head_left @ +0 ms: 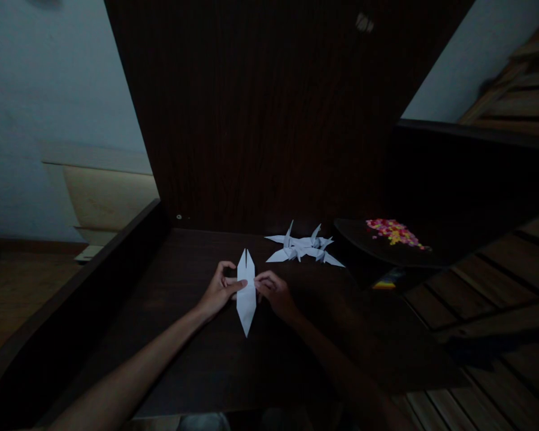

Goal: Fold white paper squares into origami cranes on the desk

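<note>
A long white piece of folded paper (246, 305) is held up over the dark desktop between my two hands. Its lower end comes to a point, and a slit splits the upper end into two narrow tips. My left hand (220, 288) grips the left edge, thumb across the front and fingers behind. On the opposite edge, my right hand (273, 292) pinches the paper between thumb and fingers; part of those fingers is hidden. Just beyond my right hand, several folded white paper cranes (303, 244) lie close together on the desk.
The dark wooden desktop (170, 359) has a tall panel (269, 120) at its back and a raised side board (81, 299) on the left. A dark surface (354, 236) at the right bears many small pink, red and yellow pieces (393, 232). Wooden slats (498, 287) lie further right.
</note>
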`<state>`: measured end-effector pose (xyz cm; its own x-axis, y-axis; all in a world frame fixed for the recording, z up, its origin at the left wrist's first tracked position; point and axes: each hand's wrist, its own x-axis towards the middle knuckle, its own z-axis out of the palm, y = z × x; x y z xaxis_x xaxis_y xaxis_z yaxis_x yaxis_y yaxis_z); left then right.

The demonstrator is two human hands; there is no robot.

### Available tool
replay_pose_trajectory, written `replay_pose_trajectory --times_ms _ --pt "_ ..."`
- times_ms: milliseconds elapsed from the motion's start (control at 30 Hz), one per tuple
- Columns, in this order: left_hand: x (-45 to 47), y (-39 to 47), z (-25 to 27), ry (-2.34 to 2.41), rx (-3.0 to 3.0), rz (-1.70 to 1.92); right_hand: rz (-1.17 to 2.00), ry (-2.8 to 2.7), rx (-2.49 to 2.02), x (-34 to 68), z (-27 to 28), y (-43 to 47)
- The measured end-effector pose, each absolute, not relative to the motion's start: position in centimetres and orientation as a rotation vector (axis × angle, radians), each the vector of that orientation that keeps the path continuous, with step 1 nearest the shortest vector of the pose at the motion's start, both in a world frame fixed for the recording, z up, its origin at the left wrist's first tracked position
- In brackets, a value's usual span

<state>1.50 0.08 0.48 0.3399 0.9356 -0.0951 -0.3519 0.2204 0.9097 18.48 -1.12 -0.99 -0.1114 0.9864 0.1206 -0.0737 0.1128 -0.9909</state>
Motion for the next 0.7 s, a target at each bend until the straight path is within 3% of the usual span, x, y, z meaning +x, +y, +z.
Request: replay_pose_trajectory --times_ms 700 --pt "0.8 -0.1 1.2 0.634 0.931 0.909 1.19 -1.364 -0.97 19.7 0.1 -1.5"
